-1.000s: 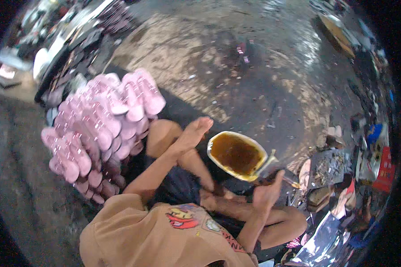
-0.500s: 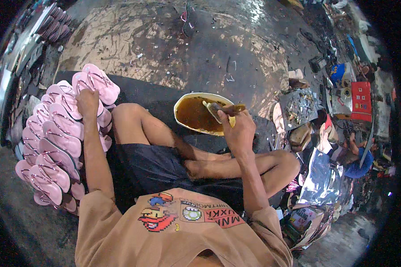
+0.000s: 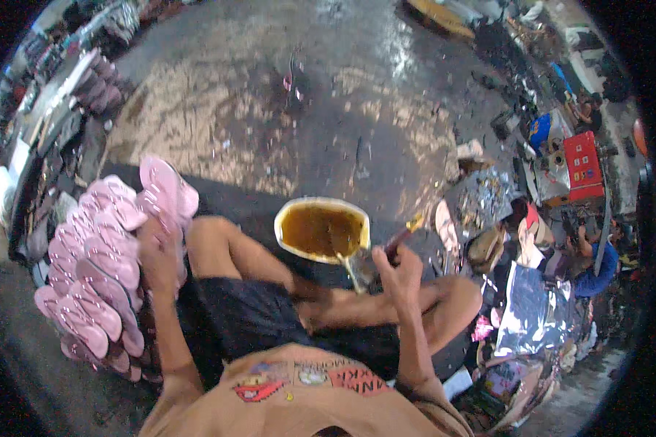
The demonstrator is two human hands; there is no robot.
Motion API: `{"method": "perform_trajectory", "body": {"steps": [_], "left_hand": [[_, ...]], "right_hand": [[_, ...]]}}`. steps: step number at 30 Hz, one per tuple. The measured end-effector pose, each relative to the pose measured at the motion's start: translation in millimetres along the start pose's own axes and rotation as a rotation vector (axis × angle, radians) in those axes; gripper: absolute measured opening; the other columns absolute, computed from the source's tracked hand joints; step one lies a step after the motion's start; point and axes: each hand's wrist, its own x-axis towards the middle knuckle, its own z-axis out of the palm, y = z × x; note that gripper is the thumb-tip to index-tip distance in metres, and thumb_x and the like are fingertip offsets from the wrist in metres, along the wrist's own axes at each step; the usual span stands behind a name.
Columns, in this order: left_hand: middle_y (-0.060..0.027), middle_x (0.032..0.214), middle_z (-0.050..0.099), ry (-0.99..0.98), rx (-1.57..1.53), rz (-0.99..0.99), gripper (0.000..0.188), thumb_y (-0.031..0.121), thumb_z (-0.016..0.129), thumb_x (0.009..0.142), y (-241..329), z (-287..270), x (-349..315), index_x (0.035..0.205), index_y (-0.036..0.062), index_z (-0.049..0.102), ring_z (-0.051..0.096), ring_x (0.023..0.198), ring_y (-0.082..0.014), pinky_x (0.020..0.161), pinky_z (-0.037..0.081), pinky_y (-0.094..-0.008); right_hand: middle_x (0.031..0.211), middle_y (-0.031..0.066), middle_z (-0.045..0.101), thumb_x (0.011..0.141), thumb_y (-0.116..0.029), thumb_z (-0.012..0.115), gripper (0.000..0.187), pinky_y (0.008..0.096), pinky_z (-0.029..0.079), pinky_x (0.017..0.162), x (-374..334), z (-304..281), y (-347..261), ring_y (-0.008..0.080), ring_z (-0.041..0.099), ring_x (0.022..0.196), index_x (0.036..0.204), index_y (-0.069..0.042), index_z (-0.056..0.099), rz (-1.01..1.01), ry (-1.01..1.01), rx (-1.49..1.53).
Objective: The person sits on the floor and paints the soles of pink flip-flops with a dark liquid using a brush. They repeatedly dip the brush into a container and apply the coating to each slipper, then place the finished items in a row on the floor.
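Note:
My left hand [image 3: 158, 251], blurred by motion, is closed on a pink flip-flop [image 3: 166, 191] at the top of the pile on my left. Its fingertips are partly lost among the thin straps. In my right hand [image 3: 402, 271] is a brush [image 3: 350, 271] with a dark brown handle; its pale, wet-looking bristle end is at the near right rim of a bowl. That oval, pale-rimmed bowl [image 3: 278, 231] holds amber-brown liquid and stands on a dark sheet before my crossed legs.
Many pink flip-flops [image 3: 98, 251] overlap in a heap beside my left thigh. To the right lie a shiny silver sheet [image 3: 532, 309], a red box [image 3: 584, 166] and scraps. Another person in blue [image 3: 598, 268] sits at far right. A lone dark sandal [image 3: 293, 80] lies ahead.
My right hand has drawn the brush out of the bowl, toward me and to its near right rim. My left hand stays at the flip-flops. The whole view has shifted downward.

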Motion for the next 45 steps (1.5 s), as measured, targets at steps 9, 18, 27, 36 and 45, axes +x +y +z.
{"method": "perform_trajectory", "body": {"steps": [9, 18, 27, 36, 45], "left_hand": [[-0.0205, 0.149, 0.058, -0.233, 0.149, 0.359, 0.043, 0.009, 0.074, 0.088, 64, -5, -78, 0.13, -0.0006, 0.069, 0.053, 0.137, -0.0396, 0.116, 0.042, -0.0492], [-0.0184, 0.138, 0.067, -0.785, -2.099, -0.687, 0.058, 0.04, 0.055, 0.103, 136, 41, -79, 0.145, 0.0001, 0.056, 0.067, 0.122, -0.0285, 0.1, 0.057, -0.0435], [-0.0231, 0.13, 0.07, -1.067, -1.983, -0.633, 0.058, 0.043, 0.054, 0.104, 148, 52, -104, 0.143, -0.0005, 0.057, 0.075, 0.105, -0.0339, 0.091, 0.063, -0.0441], [-0.0215, 0.117, 0.072, -0.867, -1.994, -0.652, 0.07, 0.058, 0.055, 0.1, 154, 50, -105, 0.138, -0.0012, 0.061, 0.075, 0.083, -0.0298, 0.071, 0.066, -0.0403], [-0.0221, 0.133, 0.067, -0.951, -2.01, -0.746, 0.072, 0.053, 0.053, 0.103, 160, 50, -111, 0.151, -0.0007, 0.05, 0.07, 0.097, -0.0274, 0.098, 0.057, -0.0481]], "right_hand": [[0.069, 0.0083, 0.071, 0.094, -0.022, 0.077, 0.03, 0.0348, 0.05, 0.056, 15, -13, 5, 0.0131, 0.061, 0.061, 0.086, 0.006, 0.074, -0.052, 0.042, -0.087], [0.11, 0.0068, 0.071, 0.095, -0.024, 0.078, 0.039, 0.034, 0.057, 0.084, 43, -41, -66, 0.0148, 0.069, 0.095, 0.126, -0.004, 0.064, 0.194, 0.143, 0.899], [0.089, 0.0086, 0.073, 0.071, -0.022, 0.098, 0.032, 0.0392, 0.053, 0.07, 36, 3, -133, 0.03, 0.067, 0.081, 0.095, -0.013, 0.078, -0.848, 0.294, 0.169], [0.083, 0.0114, 0.077, 0.083, -0.019, 0.091, 0.021, 0.0364, 0.058, 0.071, 31, -17, -102, 0.0232, 0.075, 0.074, 0.092, -0.006, 0.077, -0.404, 0.382, 0.367], [0.087, 0.0077, 0.079, 0.087, -0.018, 0.089, 0.023, 0.0291, 0.056, 0.071, 48, -56, -107, 0.0133, 0.073, 0.078, 0.102, -0.003, 0.08, -0.389, 0.393, 0.319]]}}
